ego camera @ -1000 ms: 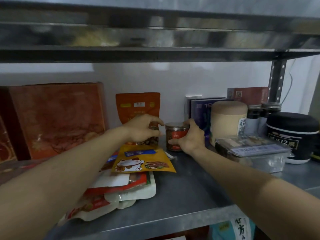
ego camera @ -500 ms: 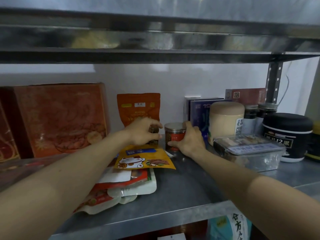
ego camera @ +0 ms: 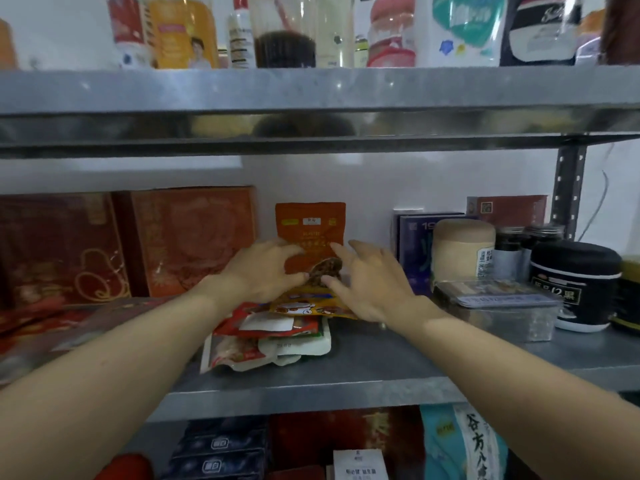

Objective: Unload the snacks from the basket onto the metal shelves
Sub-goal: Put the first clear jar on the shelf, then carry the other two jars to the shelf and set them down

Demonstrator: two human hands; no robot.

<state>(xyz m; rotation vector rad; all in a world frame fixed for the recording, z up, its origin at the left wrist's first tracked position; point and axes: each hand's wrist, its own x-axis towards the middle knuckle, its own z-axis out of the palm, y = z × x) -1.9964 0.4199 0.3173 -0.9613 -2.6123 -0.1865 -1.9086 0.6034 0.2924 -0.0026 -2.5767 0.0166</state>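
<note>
Orange snack pouch [ego camera: 310, 233], left hand [ego camera: 259, 273] gripping, right hand [ego camera: 372, 284] touching, base hidden

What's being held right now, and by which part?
The left hand grips the orange pouch by its lower left edge; the right hand, fingers spread, touches its lower right side.

Left hand [ego camera: 263, 268] grips upright orange pouch [ego camera: 311, 223] at left edge; right hand [ego camera: 370, 282], fingers spread, touches right edge; metal shelf [ego camera: 346, 368] beneath.
</note>
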